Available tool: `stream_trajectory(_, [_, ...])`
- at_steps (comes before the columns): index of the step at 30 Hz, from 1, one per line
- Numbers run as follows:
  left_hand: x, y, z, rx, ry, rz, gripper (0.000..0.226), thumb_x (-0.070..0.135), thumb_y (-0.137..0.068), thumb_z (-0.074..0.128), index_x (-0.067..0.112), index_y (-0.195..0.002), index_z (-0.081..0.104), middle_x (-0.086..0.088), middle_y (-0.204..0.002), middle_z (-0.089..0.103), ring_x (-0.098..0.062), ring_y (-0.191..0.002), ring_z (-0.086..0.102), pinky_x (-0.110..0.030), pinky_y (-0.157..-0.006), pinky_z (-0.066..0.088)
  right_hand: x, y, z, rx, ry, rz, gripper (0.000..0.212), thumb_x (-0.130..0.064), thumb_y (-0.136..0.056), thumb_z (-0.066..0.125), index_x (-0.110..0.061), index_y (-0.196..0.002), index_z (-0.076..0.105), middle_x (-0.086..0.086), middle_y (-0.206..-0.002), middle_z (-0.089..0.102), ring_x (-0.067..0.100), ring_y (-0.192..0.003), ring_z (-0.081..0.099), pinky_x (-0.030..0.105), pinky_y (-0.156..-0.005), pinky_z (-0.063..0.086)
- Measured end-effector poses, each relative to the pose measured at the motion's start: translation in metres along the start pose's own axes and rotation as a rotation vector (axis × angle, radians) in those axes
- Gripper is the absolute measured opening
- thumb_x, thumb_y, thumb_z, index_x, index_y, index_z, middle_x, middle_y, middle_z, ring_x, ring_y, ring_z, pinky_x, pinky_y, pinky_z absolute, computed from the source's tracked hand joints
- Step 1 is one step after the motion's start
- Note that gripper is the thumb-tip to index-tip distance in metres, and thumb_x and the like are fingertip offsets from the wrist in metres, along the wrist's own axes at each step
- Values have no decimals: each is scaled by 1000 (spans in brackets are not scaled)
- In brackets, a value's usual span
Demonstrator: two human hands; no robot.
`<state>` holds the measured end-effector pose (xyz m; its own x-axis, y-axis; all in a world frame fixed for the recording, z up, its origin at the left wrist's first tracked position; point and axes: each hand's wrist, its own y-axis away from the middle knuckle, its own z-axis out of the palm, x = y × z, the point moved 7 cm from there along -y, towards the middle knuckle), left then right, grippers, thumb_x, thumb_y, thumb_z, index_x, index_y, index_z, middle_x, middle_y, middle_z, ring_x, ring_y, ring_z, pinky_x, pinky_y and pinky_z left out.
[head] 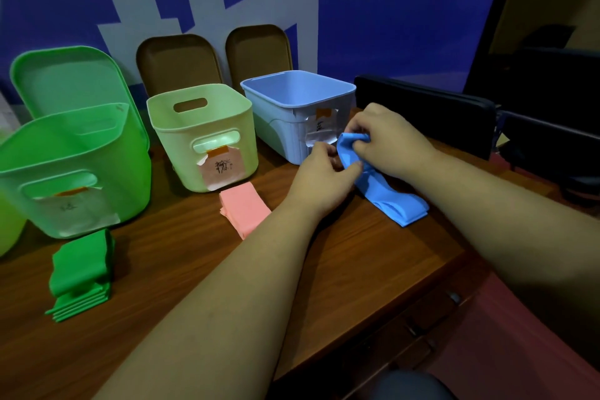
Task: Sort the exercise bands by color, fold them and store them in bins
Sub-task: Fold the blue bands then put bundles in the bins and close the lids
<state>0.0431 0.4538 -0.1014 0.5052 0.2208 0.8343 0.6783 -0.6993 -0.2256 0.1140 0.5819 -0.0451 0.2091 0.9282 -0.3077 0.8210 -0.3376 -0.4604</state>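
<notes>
A blue exercise band (391, 201) lies partly folded on the wooden table, in front of the blue bin (297, 114). My right hand (389, 140) pinches its raised upper end. My left hand (321, 175) grips the band just below, thumb against the fabric. A folded pink band (243, 208) lies in front of the pale yellow-green bin (201, 136). Folded green bands (81, 273) are stacked before the green bin (71, 169). All three bins stand open, each with a paper label on its front.
A green lid (68, 81) and two brown lids (177, 58) lean against the blue wall behind the bins. A black flat case (422, 114) stands at the right. The table edge (422, 289) runs diagonally at lower right, with drawers below.
</notes>
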Motion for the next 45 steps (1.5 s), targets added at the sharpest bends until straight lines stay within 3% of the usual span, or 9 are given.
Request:
stream_trajectory(3, [0,-4,3,4,-110,54,47,44,-93,78,21,-127,56,10,-107,67,-8,-96,63,-24,-73,47,-4,10,-8,39,-11,-31,23,-11,-88,66,-29,-102,69,-7,-108,52,16,-95,57,38,-83,51])
stream_trajectory(9, [5,-6,9,-12,-233,125,28,36,-89,82,26,-106,62,9,-91,66,-6,-83,61,-26,-67,44,2,52,-30,20,-12,-46,27,-10,-87,64,-35,-98,64,-12,-105,58,7,-89,56,36,-79,51])
stream_trajectory(14, [10,0,11,-50,-267,185,31,35,-84,87,27,-105,67,7,-95,66,-8,-86,61,-18,-68,42,12,95,-33,-51,-36,-8,30,-5,-88,66,-31,-102,67,-11,-104,62,6,-90,56,26,-77,44])
stream_trajectory(24, [3,3,11,-162,-216,165,27,27,-84,88,33,-105,73,12,-111,72,-11,-107,65,-33,-94,53,14,137,-12,-38,-99,150,24,-15,-95,60,-35,-107,65,-16,-110,59,5,-100,59,24,-77,48])
stream_trajectory(29, [4,8,11,-218,-200,164,25,20,-91,81,31,-111,73,14,-112,71,-6,-105,64,-27,-89,52,6,154,-11,104,-90,164,10,-35,-100,58,-36,-103,68,-17,-111,63,7,-104,62,37,-84,58])
stream_trajectory(32, [7,12,9,-240,-161,127,28,13,-95,65,31,-116,71,11,-118,69,-7,-106,63,-26,-89,51,6,154,-13,124,-111,197,12,-37,-102,58,-38,-98,69,-17,-110,65,7,-104,63,42,-85,59])
stream_trajectory(36, [14,22,7,-190,-99,56,26,26,-98,51,33,-115,70,8,-114,70,-13,-103,65,-35,-91,54,2,152,-15,117,-136,218,15,-35,-102,57,-39,-97,71,-18,-110,66,5,-104,64,43,-88,59])
stream_trajectory(40, [16,26,9,-174,-174,121,21,42,-106,55,31,-117,69,11,-109,69,-13,-105,63,-31,-84,45,2,153,-17,117,-137,234,16,-38,-98,57,-40,-97,72,-19,-110,66,3,-103,65,44,-87,60])
stream_trajectory(45, [10,17,16,-112,-243,211,21,42,-105,56,29,-116,68,10,-113,71,-13,-105,63,-31,-86,47,10,154,-12,117,-143,206,18,-40,-102,62,-42,-84,66,-19,-115,65,3,-104,65,44,-86,59])
